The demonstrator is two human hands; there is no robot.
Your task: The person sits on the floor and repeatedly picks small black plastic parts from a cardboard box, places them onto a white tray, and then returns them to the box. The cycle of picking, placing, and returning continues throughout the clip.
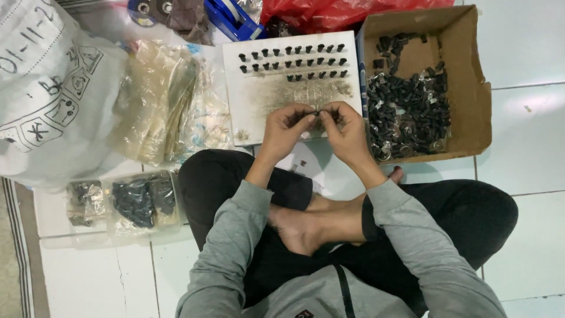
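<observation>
The person sat cross-legged on a white tiled floor [529, 59], both hands raised over the near edge of a scuffed white board [259, 112] that lay flat on the tiles. The left hand [286, 126] and the right hand [347, 129] met at their fingertips, thumbs and forefingers pressed together around a small dark part [316, 113] pinched between them; it was too small to tell its exact shape. Along the far edge of the board stood rows of small black pegs [292, 60], upright and evenly spaced, with the third row shorter than the two behind it. Touching the board's right edge sat an open cardboard box [471, 88], and a heap of loose black and silvery pieces [409, 112] filled its near half. At the board's left edge lay a stack of clear plastic bags [159, 100], and beyond them a large white sack [47, 88] with dark markings. Near the person's left knee, clear packets of dark parts [138, 200] lay on the tiles. Past the far edge of the board were a red plastic bag [329, 12] and a blue object [232, 17].
</observation>
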